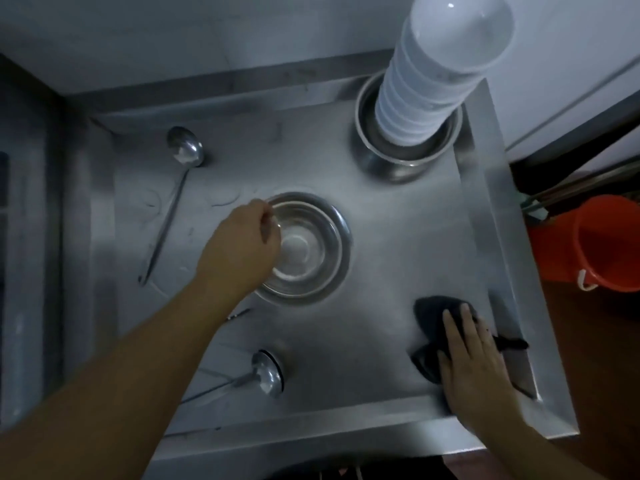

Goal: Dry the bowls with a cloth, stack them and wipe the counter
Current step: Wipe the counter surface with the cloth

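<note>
The left hand (242, 251) grips the near-left rim of the steel bowl (304, 247) mid-worktop (398, 230). Right of the bowl, the right hand (474, 358) presses flat on the dark cloth (429, 313). Wiping seems underway, though blur obscures it; next, lift the bowl toward the white stack (433, 74) beyond.

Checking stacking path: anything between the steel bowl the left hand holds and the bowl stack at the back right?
Nothing visible. The left hand grips the rim of the round steel bowl; bare steel counter lies between it and the steel bowl holding the tall white bowl stack.
</note>
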{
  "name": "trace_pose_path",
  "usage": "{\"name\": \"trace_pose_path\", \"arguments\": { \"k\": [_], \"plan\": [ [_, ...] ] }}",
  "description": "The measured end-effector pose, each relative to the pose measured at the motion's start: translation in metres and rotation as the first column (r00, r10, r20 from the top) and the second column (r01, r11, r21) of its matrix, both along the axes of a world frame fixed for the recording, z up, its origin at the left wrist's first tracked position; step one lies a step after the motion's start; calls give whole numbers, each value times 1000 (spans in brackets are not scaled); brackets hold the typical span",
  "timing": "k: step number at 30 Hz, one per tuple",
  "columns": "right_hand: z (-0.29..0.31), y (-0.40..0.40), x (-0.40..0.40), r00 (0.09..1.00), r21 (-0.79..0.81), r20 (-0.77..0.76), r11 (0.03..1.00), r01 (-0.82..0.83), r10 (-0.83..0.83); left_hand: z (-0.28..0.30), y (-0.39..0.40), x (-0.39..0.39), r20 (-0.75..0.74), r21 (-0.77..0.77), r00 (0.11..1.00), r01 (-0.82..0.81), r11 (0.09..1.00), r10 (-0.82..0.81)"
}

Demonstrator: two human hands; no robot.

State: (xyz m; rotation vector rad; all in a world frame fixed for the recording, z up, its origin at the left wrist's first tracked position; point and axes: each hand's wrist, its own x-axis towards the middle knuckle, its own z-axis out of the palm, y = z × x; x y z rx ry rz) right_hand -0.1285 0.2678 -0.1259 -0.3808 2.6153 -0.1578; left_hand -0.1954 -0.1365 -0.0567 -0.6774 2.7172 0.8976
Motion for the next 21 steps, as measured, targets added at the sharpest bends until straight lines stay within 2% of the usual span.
{"name": "trace_pose_path", "arguments": {
  "k": [3,6,9,12,18,19,21],
  "plan": [
    [-15,-70,-48,993,-109,-67,990,94,-102,-5,-25,9,27,-59,997,75,995,-74],
    [-22,-150,-108,980,-192,-126,973,131,-157,-8,-48,16,28,-48,997,72,996,-70],
    [-26,-231,-166,974,-244,-167,963,112,-155,-9,-67,25,11,-7,997,71,997,-71],
    [-29,-301,-210,954,-289,-171,938,192,-248,-8,-82,38,-23,49,997,77,996,-76],
    [-34,-398,-253,907,-333,-221,902,275,-358,-5,-105,60,-42,135,997,74,988,-68],
    [-36,-407,-247,919,-326,-242,918,226,-312,-5,-108,62,-43,148,997,65,987,-59],
    [-39,-417,-224,946,-294,-322,954,-64,-35,-6,-112,63,-43,163,998,54,985,-48]
  ]
}}
